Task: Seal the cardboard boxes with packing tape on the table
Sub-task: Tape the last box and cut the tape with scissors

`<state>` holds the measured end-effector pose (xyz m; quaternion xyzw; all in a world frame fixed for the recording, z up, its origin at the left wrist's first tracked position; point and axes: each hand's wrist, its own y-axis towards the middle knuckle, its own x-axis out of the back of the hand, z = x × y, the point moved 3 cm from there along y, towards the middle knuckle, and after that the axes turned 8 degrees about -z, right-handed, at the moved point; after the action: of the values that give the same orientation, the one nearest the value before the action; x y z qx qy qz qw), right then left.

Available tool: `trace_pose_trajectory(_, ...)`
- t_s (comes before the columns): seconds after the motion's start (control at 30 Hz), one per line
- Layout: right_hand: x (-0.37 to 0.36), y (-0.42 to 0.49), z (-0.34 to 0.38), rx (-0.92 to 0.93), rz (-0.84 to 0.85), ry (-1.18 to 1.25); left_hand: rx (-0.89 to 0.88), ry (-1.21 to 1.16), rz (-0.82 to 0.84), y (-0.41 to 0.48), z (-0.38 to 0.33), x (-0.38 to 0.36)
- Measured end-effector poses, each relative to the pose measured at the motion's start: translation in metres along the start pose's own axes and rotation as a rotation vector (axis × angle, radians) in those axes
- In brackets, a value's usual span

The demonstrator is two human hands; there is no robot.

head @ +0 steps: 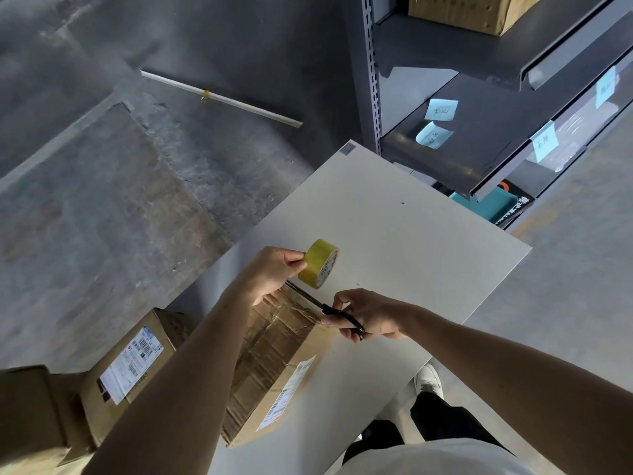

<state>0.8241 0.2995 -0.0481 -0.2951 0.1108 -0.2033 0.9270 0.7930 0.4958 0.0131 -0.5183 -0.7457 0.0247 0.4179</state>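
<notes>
Your left hand (274,269) pinches the yellow roll of packing tape (318,264) just above the far end of the worn brown cardboard box (274,354) on the white counter (394,234), probably to keep the strip taut. Your right hand (370,315) grips the black scissors (329,310), blades aimed there to cut.

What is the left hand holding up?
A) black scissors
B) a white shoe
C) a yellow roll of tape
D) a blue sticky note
C: the left hand pinches the yellow tape roll above the cardboard box, while the right hand holds the black scissors.
</notes>
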Motion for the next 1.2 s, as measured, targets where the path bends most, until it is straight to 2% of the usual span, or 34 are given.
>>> trace_pose_trajectory(0.17,-0.001,0.002,-0.003,0.005,0.001,0.034,-0.009,-0.001,-0.006,0.001,0.001,-0.001)
trace_pose_trajectory(0.5,-0.001,0.002,-0.005,-0.043,0.025,-0.099,0.002,-0.094,-0.088,0.002,-0.003,-0.005)
trace_pose_trajectory(0.73,0.010,0.006,-0.013,-0.111,-0.070,-0.043,-0.021,-0.099,-0.108,0.004,0.000,-0.006)
trace_pose_trajectory(0.83,0.014,0.006,-0.020,-0.138,-0.133,-0.239,-0.035,-0.108,-0.114,0.006,0.001,-0.007)
trace_pose_trajectory(1.07,0.033,0.000,-0.027,0.115,-0.493,-0.990,-0.088,-0.122,-0.122,0.012,-0.007,-0.009)
trace_pose_trajectory(1.2,0.047,0.002,-0.034,0.165,-0.586,-1.234,-0.142,-0.075,-0.101,0.010,-0.014,-0.017)
